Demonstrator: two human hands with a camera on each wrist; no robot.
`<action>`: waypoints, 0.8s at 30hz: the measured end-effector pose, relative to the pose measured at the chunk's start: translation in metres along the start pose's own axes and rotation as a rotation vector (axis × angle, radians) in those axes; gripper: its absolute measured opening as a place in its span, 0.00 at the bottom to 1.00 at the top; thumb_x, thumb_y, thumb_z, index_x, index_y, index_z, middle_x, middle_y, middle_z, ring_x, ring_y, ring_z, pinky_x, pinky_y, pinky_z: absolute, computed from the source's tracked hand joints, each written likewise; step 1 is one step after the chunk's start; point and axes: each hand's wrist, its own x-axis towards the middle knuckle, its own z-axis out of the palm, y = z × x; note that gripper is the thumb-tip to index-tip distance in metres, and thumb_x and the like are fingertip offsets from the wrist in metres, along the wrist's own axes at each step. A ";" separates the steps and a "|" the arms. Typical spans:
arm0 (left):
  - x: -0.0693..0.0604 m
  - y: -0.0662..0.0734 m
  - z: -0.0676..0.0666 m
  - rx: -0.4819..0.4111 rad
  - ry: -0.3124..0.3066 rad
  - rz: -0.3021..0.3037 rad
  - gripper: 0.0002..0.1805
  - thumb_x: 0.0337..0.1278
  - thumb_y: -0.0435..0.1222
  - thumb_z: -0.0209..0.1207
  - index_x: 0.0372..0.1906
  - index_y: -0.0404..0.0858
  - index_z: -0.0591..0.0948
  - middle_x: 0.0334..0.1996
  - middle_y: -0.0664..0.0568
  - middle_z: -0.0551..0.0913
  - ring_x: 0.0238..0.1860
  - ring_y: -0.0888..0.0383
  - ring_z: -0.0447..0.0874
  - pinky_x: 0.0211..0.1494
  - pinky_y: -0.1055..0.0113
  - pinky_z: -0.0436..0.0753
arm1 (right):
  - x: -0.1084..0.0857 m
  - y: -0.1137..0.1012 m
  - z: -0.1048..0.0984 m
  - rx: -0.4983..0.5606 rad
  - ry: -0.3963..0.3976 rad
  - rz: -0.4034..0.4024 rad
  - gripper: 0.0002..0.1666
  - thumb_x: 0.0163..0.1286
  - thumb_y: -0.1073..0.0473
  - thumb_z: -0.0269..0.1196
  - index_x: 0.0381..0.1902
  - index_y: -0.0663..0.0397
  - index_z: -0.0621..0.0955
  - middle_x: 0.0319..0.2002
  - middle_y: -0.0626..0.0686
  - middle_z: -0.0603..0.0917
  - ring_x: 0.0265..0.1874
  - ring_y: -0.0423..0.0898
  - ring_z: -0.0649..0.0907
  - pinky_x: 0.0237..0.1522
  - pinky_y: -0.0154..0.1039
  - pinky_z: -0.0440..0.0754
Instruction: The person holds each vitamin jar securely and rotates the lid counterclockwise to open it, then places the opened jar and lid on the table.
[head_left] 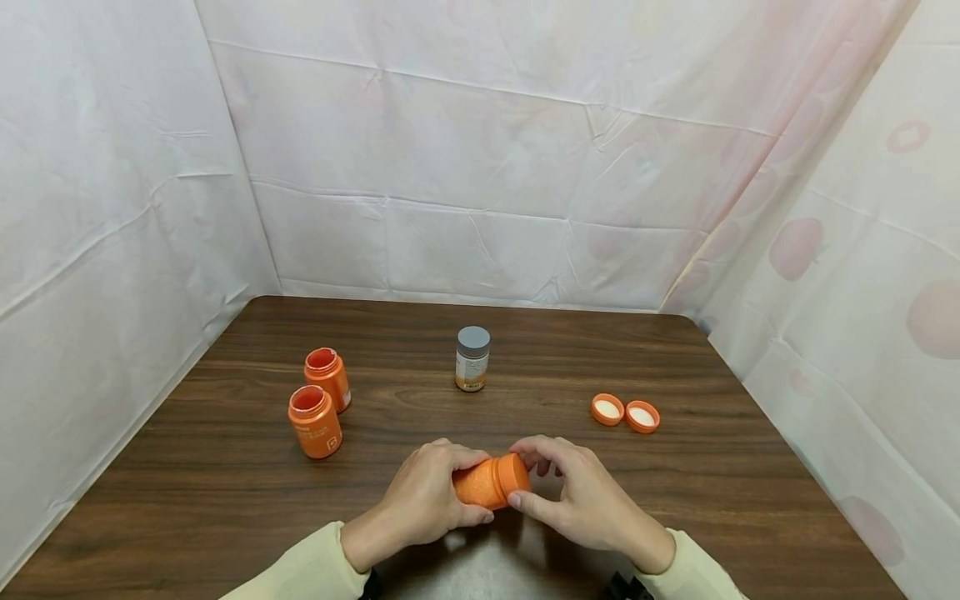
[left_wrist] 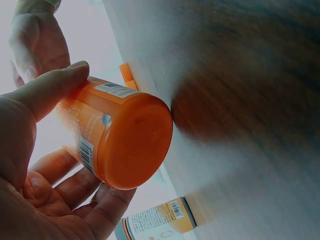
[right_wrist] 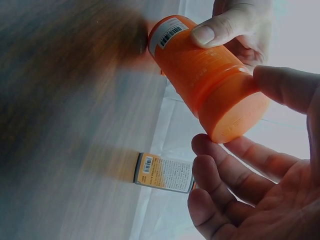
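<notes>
An orange plastic bottle (head_left: pixel 477 485) lies tilted in my left hand (head_left: pixel 426 492), near the table's front edge. My left thumb and fingers grip its body from opposite sides, and its base faces the left wrist view. On its neck sits an orange cap (right_wrist: pixel 242 117), pointing toward my right hand (head_left: pixel 581 493). The right thumb and fingertips pinch the cap's rim, while the other right fingers curl loosely beside it. Barcode labels show on the bottle's side (left_wrist: pixel 116 90). Whatever is inside the bottle cannot be seen.
Two uncapped orange bottles (head_left: pixel 317 427) stand at the left. A small bottle with a grey cap (head_left: pixel 472 360) is upright behind my hands. Two orange caps (head_left: pixel 607 409) lie at the right, white insides up. White sheeting (head_left: pixel 465 150) hangs around the wooden table (head_left: pixel 397 333).
</notes>
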 end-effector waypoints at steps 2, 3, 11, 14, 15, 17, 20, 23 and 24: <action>0.000 0.000 0.000 0.000 -0.001 -0.002 0.28 0.33 0.45 0.84 0.48 0.53 0.89 0.40 0.69 0.87 0.37 0.67 0.76 0.40 0.66 0.75 | 0.000 0.000 0.000 -0.003 0.001 -0.008 0.25 0.63 0.47 0.75 0.56 0.43 0.82 0.41 0.34 0.83 0.38 0.36 0.78 0.41 0.42 0.80; 0.000 0.000 0.000 0.000 -0.001 -0.003 0.28 0.33 0.45 0.84 0.48 0.53 0.89 0.40 0.69 0.87 0.37 0.67 0.76 0.40 0.66 0.75 | 0.000 0.000 -0.001 0.000 0.001 -0.011 0.27 0.62 0.48 0.76 0.57 0.44 0.82 0.41 0.34 0.83 0.38 0.37 0.79 0.41 0.42 0.80; 0.000 0.001 -0.001 -0.001 -0.001 0.002 0.29 0.33 0.45 0.84 0.49 0.52 0.89 0.41 0.67 0.88 0.38 0.67 0.76 0.41 0.66 0.76 | -0.001 0.000 -0.001 0.014 0.020 -0.061 0.33 0.54 0.58 0.80 0.58 0.45 0.81 0.45 0.35 0.82 0.41 0.39 0.79 0.43 0.44 0.81; 0.000 0.001 -0.001 -0.001 -0.004 0.002 0.29 0.33 0.45 0.84 0.49 0.52 0.89 0.42 0.67 0.88 0.38 0.67 0.77 0.41 0.66 0.76 | -0.001 0.000 -0.001 0.024 0.026 -0.079 0.36 0.51 0.62 0.81 0.58 0.43 0.81 0.47 0.35 0.82 0.43 0.39 0.79 0.43 0.44 0.81; 0.000 0.001 -0.001 -0.001 -0.005 0.001 0.29 0.33 0.45 0.84 0.49 0.52 0.89 0.42 0.67 0.88 0.38 0.67 0.76 0.41 0.66 0.76 | 0.000 0.000 -0.001 0.028 0.027 -0.087 0.37 0.50 0.64 0.81 0.58 0.43 0.81 0.48 0.36 0.82 0.43 0.40 0.80 0.43 0.44 0.81; 0.000 0.001 -0.001 -0.001 -0.007 -0.001 0.29 0.33 0.45 0.84 0.49 0.52 0.89 0.42 0.67 0.88 0.38 0.67 0.76 0.40 0.67 0.76 | 0.000 0.000 -0.001 0.034 0.031 -0.106 0.39 0.48 0.67 0.82 0.58 0.44 0.81 0.50 0.36 0.83 0.44 0.42 0.80 0.44 0.42 0.81; 0.000 0.001 -0.001 -0.001 -0.008 -0.004 0.29 0.33 0.45 0.84 0.49 0.52 0.89 0.41 0.68 0.88 0.38 0.67 0.76 0.40 0.67 0.76 | 0.001 -0.001 -0.001 0.038 0.039 -0.140 0.40 0.46 0.70 0.81 0.57 0.45 0.81 0.52 0.38 0.83 0.45 0.44 0.81 0.45 0.40 0.81; 0.000 0.001 -0.001 -0.001 -0.007 -0.004 0.29 0.33 0.45 0.84 0.49 0.53 0.89 0.41 0.68 0.88 0.38 0.67 0.76 0.40 0.67 0.76 | 0.000 -0.001 -0.001 0.044 0.043 -0.148 0.40 0.45 0.69 0.82 0.58 0.46 0.81 0.52 0.38 0.83 0.45 0.45 0.81 0.45 0.39 0.80; 0.000 0.001 -0.001 -0.001 -0.006 -0.004 0.29 0.33 0.45 0.84 0.49 0.53 0.89 0.41 0.68 0.88 0.38 0.67 0.76 0.40 0.67 0.76 | 0.000 -0.001 0.000 0.044 0.046 -0.148 0.39 0.47 0.68 0.82 0.58 0.46 0.80 0.52 0.38 0.82 0.45 0.44 0.81 0.45 0.40 0.80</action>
